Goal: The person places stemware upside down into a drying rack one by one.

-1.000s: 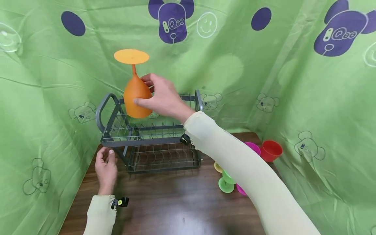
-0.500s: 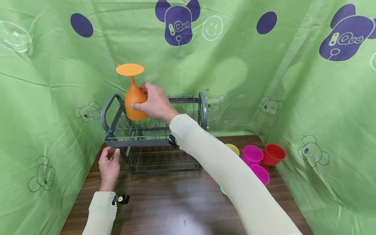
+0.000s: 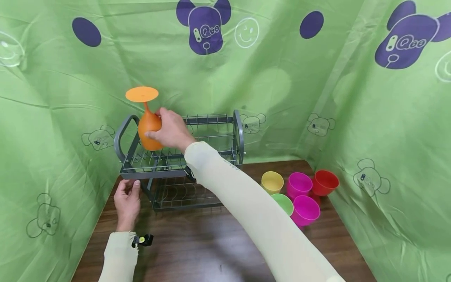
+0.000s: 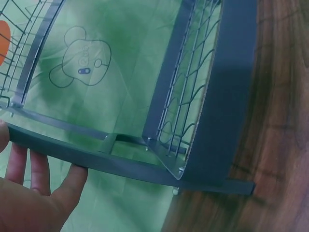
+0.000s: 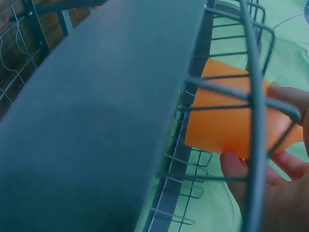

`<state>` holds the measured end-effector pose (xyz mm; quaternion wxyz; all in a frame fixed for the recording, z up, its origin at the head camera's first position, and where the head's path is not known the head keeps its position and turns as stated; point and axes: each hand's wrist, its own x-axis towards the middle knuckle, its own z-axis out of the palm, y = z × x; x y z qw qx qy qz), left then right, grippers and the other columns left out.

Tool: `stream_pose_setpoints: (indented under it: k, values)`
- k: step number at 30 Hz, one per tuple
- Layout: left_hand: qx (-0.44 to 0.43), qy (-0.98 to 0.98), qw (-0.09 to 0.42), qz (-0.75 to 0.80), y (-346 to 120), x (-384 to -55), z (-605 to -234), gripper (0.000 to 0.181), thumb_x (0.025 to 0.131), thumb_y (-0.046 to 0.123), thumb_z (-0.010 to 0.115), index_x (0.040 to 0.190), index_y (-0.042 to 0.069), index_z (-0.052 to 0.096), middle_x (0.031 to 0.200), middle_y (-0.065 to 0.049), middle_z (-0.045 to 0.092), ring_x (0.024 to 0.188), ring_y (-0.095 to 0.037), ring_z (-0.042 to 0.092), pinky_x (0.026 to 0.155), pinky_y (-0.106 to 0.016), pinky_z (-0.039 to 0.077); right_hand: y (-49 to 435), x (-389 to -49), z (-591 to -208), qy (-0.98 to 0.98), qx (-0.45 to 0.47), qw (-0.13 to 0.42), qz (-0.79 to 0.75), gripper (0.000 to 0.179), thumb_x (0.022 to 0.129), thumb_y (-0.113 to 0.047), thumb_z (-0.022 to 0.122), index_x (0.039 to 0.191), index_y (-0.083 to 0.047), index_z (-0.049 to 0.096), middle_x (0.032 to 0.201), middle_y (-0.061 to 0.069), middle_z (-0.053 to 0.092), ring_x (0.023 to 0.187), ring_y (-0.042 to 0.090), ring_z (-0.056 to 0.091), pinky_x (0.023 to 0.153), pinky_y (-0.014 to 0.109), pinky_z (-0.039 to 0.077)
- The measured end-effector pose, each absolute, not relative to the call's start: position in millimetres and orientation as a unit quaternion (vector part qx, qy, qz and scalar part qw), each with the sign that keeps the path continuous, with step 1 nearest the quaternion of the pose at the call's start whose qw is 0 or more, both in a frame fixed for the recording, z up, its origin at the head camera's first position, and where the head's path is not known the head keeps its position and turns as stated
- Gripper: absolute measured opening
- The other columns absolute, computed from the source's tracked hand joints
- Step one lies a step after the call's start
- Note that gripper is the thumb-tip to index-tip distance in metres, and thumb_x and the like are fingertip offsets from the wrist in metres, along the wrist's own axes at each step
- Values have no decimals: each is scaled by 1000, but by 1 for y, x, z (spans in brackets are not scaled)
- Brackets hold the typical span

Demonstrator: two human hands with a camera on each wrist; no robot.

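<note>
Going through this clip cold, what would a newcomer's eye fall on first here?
Probably the orange goblet, upside down in the right hand at the upper left of the dark rack. Next, a yellow cup, a green cup, two magenta cups and a red cup grouped on the wooden table right of the rack. Behind, purple bear heads stand out on the green sheet.
</note>
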<state>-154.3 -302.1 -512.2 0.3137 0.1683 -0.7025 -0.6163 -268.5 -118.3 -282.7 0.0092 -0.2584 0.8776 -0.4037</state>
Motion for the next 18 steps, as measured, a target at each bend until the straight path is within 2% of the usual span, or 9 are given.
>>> stream_pose_setpoints:
  k: [7,18]
  values:
    - [184,-702,310,-615,-306,-159,-523,18,106,11,63,117,-3,63,98,10,62,84,-3,57,68,-8,51,-129,-266,-291,886,-265,8,-381,62,89,-35,87,142,-23,57,131,-9,63,116,7,59,94,22,56]
    - [173,-709,321,-604,-292,-151,-502,23,106,9,63,117,-12,60,97,8,61,85,-5,55,69,-7,49,-134,-267,-299,888,-244,12,-390,66,89,-36,87,145,-21,55,133,-8,64,116,9,60,95,22,57]
